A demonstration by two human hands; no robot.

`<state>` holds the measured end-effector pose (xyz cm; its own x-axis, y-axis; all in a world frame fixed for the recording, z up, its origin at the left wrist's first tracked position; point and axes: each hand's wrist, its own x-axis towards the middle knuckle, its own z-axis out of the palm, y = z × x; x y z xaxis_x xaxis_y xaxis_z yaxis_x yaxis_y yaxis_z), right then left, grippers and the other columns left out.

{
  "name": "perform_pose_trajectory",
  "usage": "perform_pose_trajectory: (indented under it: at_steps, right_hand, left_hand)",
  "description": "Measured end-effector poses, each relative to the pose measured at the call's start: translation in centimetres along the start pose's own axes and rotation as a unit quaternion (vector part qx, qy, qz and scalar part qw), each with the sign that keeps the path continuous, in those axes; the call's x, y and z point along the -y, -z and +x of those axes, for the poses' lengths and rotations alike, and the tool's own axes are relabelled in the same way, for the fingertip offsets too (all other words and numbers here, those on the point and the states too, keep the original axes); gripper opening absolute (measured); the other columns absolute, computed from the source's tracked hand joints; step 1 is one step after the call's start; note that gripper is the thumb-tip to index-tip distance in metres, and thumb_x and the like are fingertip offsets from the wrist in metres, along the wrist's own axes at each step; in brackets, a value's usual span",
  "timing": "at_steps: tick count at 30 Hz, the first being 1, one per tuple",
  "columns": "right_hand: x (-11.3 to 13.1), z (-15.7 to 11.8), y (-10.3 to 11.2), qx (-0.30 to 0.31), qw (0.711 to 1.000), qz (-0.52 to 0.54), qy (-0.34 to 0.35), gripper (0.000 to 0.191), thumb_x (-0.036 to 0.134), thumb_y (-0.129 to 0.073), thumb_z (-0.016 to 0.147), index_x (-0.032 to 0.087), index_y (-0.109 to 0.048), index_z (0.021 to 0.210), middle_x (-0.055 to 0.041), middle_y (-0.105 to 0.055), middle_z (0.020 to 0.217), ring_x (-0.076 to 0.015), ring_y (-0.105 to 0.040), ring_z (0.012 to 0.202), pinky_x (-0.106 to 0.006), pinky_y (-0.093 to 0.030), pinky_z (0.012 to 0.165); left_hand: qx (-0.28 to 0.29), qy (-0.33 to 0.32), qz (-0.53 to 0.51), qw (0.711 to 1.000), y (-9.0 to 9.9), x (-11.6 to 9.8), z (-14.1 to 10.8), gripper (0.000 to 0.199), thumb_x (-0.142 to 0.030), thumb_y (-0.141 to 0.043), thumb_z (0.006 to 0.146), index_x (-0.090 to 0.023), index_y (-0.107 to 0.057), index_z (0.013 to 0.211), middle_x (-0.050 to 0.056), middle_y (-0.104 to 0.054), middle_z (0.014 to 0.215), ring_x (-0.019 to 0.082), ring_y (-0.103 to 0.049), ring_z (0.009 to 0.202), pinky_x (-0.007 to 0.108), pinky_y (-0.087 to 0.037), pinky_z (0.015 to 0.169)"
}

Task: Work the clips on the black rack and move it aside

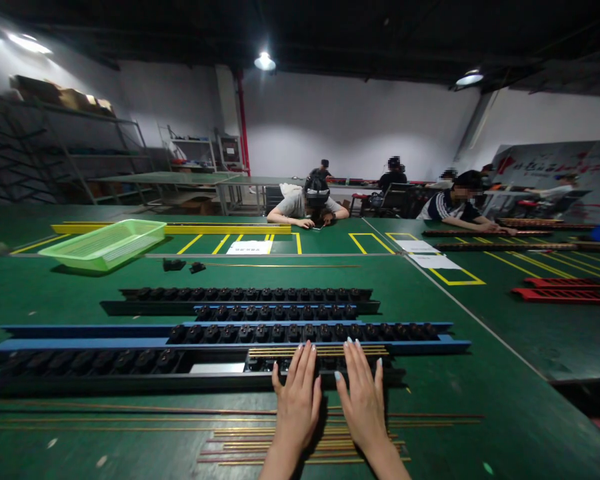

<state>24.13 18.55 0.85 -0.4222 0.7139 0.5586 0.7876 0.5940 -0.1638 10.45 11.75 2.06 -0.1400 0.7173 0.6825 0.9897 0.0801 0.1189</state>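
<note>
My left hand (299,393) lies flat with fingers stretched forward, its fingertips on several thin brass-coloured rods (275,351). Beside it my right hand (363,393) is spread the same way, fingertips at the right part of those rods. The rods rest lengthwise over the black channel (205,381), which holds a row of black blocks (125,361) and a pale strip (217,368). Just beyond it runs a blue channel (90,341) with more black blocks (310,332). More loose rods (240,445) lie on the green table under my wrists.
Farther back are another black channel (245,307), two small black parts (180,265), a green basket (107,243) and a yellow channel (205,229). Red channels (570,293) lie at the right. A co-worker (307,203) leans over the far table edge; another person (460,203) works farther right.
</note>
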Motion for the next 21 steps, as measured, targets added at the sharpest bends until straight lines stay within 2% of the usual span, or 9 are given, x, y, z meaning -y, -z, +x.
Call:
perform_pose_trajectory:
  at_steps: [5, 11, 18, 21]
  right_hand:
    - [0.0, 0.1, -0.2, -0.013, 1.0, 0.003, 0.003, 0.061, 0.038, -0.031, 0.096, 0.022, -0.006, 0.15, -0.0087, -0.039, 0.147, -0.0212, -0.032, 0.138, -0.053, -0.013, 0.113]
    - [-0.3, 0.2, 0.0, -0.005, 1.0, 0.009, -0.014, 0.06, 0.036, -0.03, 0.097, 0.02, -0.008, 0.15, -0.0093, -0.035, 0.15, -0.0204, -0.027, 0.14, -0.051, -0.015, 0.114]
    - [-1.3, 0.4, -0.2, -0.022, 1.0, 0.0, 0.001, 0.057, 0.036, -0.032, 0.097, 0.02, -0.017, 0.149, -0.0087, -0.041, 0.146, -0.0199, -0.031, 0.138, -0.05, -0.011, 0.114]
    - [-1.3, 0.4, -0.2, -0.027, 1.0, 0.002, 0.001, 0.057, 0.037, -0.031, 0.097, 0.02, -0.016, 0.149, -0.0086, -0.041, 0.146, -0.0195, -0.031, 0.138, -0.05, -0.01, 0.115]
  left_hand:
    - [0.01, 0.003, 0.002, 1.0, -0.1, 0.0, -0.1, 0.055, -0.02, -0.037, 0.092, -0.025, -0.025, 0.146, 0.006, -0.049, 0.14, 0.015, -0.042, 0.131, 0.041, 0.007, 0.114]
    - [0.006, 0.004, 0.009, 1.0, -0.2, 0.0, -0.1, 0.055, -0.021, -0.037, 0.093, -0.026, -0.024, 0.146, 0.006, -0.05, 0.14, 0.015, -0.041, 0.131, 0.041, 0.002, 0.114]
    - [0.008, 0.01, 0.002, 1.0, -0.2, -0.1, -0.1, 0.057, -0.02, -0.037, 0.093, -0.027, -0.021, 0.146, 0.004, -0.05, 0.14, 0.014, -0.042, 0.131, 0.04, 0.003, 0.114]
    - [0.007, 0.01, 0.008, 1.0, -0.2, 0.0, 0.0, 0.056, -0.02, -0.037, 0.093, -0.027, -0.023, 0.146, 0.005, -0.051, 0.14, 0.015, -0.041, 0.131, 0.04, 0.002, 0.114]
